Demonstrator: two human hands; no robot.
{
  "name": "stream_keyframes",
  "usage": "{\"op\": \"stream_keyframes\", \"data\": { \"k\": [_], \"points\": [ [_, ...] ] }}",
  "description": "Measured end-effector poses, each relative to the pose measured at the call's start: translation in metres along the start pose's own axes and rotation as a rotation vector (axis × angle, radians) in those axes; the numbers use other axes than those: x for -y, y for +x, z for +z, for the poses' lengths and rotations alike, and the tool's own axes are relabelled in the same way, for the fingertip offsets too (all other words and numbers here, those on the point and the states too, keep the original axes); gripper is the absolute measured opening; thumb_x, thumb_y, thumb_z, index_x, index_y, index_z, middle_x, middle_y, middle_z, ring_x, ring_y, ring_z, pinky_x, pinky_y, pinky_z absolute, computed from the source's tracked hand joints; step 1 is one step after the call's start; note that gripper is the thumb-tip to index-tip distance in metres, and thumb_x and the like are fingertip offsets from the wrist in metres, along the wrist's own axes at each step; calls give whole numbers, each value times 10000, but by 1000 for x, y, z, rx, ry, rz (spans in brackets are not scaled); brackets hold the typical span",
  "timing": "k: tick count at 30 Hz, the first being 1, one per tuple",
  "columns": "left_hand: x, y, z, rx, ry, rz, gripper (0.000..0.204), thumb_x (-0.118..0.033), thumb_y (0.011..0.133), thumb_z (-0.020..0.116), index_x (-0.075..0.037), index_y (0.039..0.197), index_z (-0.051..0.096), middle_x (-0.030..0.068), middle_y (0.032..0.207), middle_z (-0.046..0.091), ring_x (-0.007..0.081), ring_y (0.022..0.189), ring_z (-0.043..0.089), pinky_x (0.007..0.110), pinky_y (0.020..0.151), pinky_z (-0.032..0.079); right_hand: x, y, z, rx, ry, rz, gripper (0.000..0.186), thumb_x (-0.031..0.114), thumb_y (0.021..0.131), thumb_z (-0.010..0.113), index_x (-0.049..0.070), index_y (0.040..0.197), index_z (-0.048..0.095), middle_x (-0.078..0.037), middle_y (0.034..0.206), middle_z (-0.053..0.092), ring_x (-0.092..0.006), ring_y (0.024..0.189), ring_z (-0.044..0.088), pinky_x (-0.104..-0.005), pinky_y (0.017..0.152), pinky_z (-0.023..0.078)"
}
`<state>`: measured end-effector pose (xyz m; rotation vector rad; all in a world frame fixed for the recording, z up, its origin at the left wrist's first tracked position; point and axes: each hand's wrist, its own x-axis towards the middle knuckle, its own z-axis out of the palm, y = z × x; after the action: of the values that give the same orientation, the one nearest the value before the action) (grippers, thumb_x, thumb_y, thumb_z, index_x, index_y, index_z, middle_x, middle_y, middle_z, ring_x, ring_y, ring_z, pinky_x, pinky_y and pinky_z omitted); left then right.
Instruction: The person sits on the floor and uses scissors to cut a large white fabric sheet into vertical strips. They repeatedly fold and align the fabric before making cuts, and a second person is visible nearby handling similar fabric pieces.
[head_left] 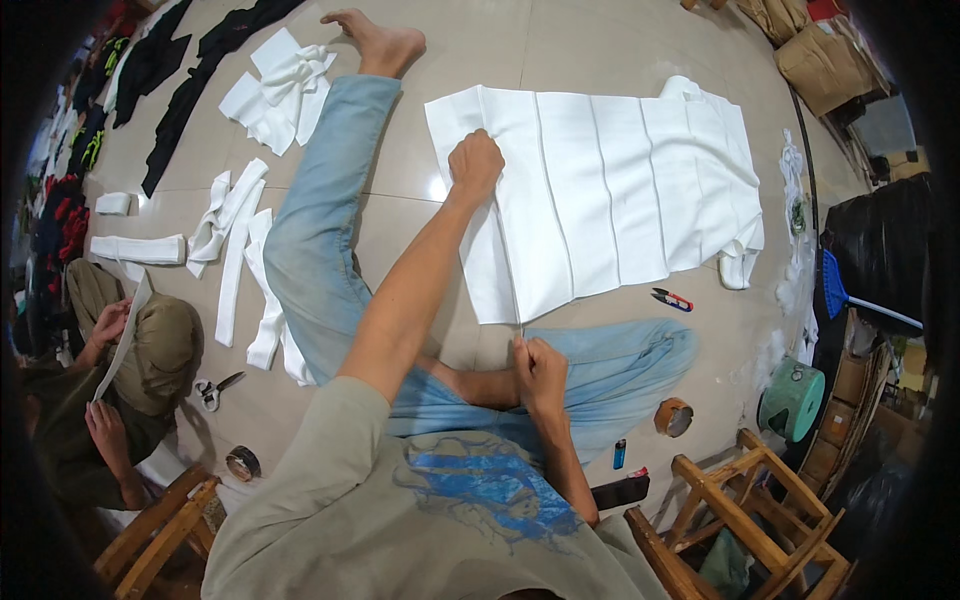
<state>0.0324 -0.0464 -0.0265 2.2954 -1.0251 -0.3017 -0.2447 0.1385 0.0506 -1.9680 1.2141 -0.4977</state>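
Observation:
A large white fabric piece [610, 190] with several long parallel seam lines lies on the floor before me, bunched at its far right end. My left hand [476, 163] is closed on its left part, near the top, over a seam. Below the fabric's lower left corner, my right hand [540, 372] is closed, pinching a thin strand that runs up to that seam. Red-handled snips [676, 300] lie below the fabric on the right. My legs in light jeans [318, 220] are spread around it.
White strips [243, 240] and folded white cloth [285, 85] lie left. A co-worker [140, 370] there holds a white strip. Scissors [212, 392], tape rolls [673, 418], a lighter [620, 453], wooden stools [760, 500], a green cylinder [790, 400], blue dustpan [832, 280] and cardboard [820, 60] surround me.

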Motion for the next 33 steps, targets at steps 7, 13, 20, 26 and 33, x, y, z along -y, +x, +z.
{"op": "stream_keyframes", "data": {
  "k": [7, 13, 20, 26, 33],
  "points": [
    [1, 6, -1, -30, -19, -7, 167, -88, 830, 562, 38, 809, 669, 235, 829, 696, 401, 766, 685, 464, 692, 536, -7, -56, -29, -23, -67, -6, 327, 92, 921, 619, -9, 645, 476, -163, 621, 447, -340, 554, 439, -423, 544, 343],
    [-1, 12, 0, -4, -9, -49, 191, -114, 833, 570, 41, 814, 681, 242, 836, 698, 411, 785, 686, 468, 700, 537, 13, -103, -70, 40, -80, 22, 312, 24, 880, 653, -5, 639, 457, -137, 600, 414, -292, 530, 403, -405, 529, 322],
    [2, 12, 4, -23, -32, -42, 225, -166, 849, 582, 35, 819, 678, 256, 839, 692, 420, 797, 684, 492, 725, 536, -5, -166, -100, 121, -160, 10, 324, 3, 866, 652, 8, 631, 429, -119, 580, 392, -269, 513, 383, -376, 516, 307],
    [3, 14, 4, 0, -32, -36, 250, -199, 866, 589, 36, 849, 675, 259, 852, 690, 417, 820, 685, 498, 744, 535, -19, -212, -116, 134, -114, 32, 331, -33, 836, 642, 21, 612, 405, -104, 570, 373, -277, 494, 351, -364, 518, 305],
    [16, 18, -2, -66, 26, -113, 421, -388, 914, 586, -1, 787, 693, 216, 859, 713, 388, 844, 697, 470, 734, 541, -26, -189, -121, 48, -207, -64, 262, -47, 849, 622, 1, 647, 462, -131, 606, 420, -301, 522, 389, -372, 535, 340]
  ]
}}
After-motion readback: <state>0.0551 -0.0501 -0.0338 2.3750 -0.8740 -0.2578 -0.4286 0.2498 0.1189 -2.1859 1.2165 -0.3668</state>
